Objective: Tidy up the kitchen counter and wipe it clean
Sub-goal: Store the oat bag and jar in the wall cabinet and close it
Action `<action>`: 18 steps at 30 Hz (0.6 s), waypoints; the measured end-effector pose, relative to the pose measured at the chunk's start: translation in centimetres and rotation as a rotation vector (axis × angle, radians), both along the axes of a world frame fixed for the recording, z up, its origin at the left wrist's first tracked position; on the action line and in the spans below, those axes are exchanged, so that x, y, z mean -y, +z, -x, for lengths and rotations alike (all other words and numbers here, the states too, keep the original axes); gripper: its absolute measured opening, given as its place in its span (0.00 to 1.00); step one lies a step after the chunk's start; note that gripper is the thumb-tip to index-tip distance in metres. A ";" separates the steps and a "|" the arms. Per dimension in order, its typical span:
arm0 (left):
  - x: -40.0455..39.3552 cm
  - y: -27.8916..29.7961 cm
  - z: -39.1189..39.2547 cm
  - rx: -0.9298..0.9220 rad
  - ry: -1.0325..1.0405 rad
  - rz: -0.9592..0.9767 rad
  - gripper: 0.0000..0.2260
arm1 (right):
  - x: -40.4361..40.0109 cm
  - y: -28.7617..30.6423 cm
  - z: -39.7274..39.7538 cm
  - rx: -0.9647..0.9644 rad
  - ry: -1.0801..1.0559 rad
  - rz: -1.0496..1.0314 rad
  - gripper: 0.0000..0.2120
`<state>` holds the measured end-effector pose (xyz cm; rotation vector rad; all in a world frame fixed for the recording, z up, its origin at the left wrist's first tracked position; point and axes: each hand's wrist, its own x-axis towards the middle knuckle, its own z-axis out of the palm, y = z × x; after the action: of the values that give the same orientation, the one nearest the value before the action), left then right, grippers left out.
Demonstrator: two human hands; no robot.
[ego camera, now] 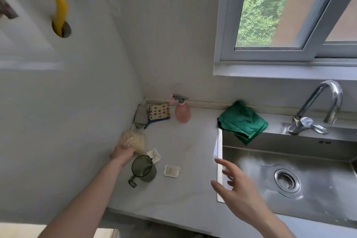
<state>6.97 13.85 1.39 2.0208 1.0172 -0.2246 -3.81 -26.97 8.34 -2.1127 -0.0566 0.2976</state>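
Two hands: left [122, 154] grips grain bag [133, 141] by the wall, right [234, 183] spread above sink rim [219, 170].

Steel, cloth and clear plastic on a matt counter

We see a pale, matt counter [189, 185] with a smooth face, beside a brushed steel sink [318, 162] that shines softly, and a polished chrome tap [328, 100]. The green cloth [241, 121] looks soft and woven; the dotted sponge cloth [159, 113] looks fabric-faced. The pink spray bottle [182, 112] is translucent plastic, the bag of grains [134, 140] thin clear film, the dark cup [144, 169] see-through and glossy.
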 end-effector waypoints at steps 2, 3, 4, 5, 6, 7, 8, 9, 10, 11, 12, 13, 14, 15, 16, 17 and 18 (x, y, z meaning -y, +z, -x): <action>-0.4 -0.5 -0.5 0.035 0.019 0.082 0.27 | -1.1 -0.3 -0.1 -0.024 -0.021 -0.011 0.27; -0.8 -0.8 -0.6 0.054 0.028 0.119 0.26 | -1.7 -0.3 0.0 -0.033 -0.025 -0.013 0.26; -1.2 -1.1 -0.7 0.071 0.039 0.145 0.23 | -2.3 -0.1 -0.1 -0.040 -0.030 -0.015 0.26; -1.5 -1.4 -0.8 0.102 0.049 0.155 0.20 | -2.8 0.1 -0.1 -0.043 -0.038 -0.020 0.26; -1.8 -1.7 -1.0 0.139 0.061 0.144 0.18 | -3.2 0.4 -0.3 -0.050 -0.047 -0.023 0.26; -1.8 -1.9 -1.2 0.175 0.081 0.119 0.18 | -3.5 0.6 -0.4 -0.060 -0.054 -0.020 0.26; -1.7 -2.0 -1.2 0.201 0.109 0.085 0.18 | -3.7 0.6 -0.5 -0.064 -0.058 -0.013 0.26; -1.6 -2.1 -1.2 0.226 0.134 0.057 0.20 | -3.8 0.7 -0.5 -0.058 -0.059 -0.005 0.26; -1.6 -2.2 -1.1 0.238 0.150 0.042 0.21 | -3.9 0.6 -0.4 -0.051 -0.060 0.003 0.26; -1.6 -2.3 -1.1 0.251 0.158 0.030 0.21 | -4.1 0.6 -0.4 -0.048 -0.064 0.011 0.26; -1.8 -2.4 -1.2 0.263 0.155 0.016 0.20 | -4.2 0.5 -0.3 -0.049 -0.067 0.016 0.26; -2.0 -2.5 -1.2 0.278 0.151 -0.008 0.18 | -4.3 0.4 -0.2 -0.051 -0.069 0.018 0.26; -2.1 -2.3 -1.2 0.292 0.144 -0.034 0.16 | -4.4 0.4 -0.2 -0.055 -0.074 0.017 0.26; -2.2 -2.1 -1.4 0.316 0.133 -0.061 0.13 | -4.5 0.3 -0.2 -0.058 -0.081 0.013 0.26; -2.1 -1.7 -1.6 0.340 0.121 -0.078 0.12 | -4.5 0.2 -0.2 -0.059 -0.086 0.011 0.26; -2.0 -1.3 -1.9 0.358 0.104 -0.088 0.12 | -4.5 0.2 -0.2 -0.055 -0.088 0.010 0.25; -1.9 -0.9 -2.4 0.365 0.082 -0.098 0.12 | -4.6 0.1 -0.2 -0.050 -0.091 0.010 0.25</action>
<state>9.34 15.77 0.52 2.0062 0.8875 0.2355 -3.63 -22.40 8.44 -2.1093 0.0710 0.2966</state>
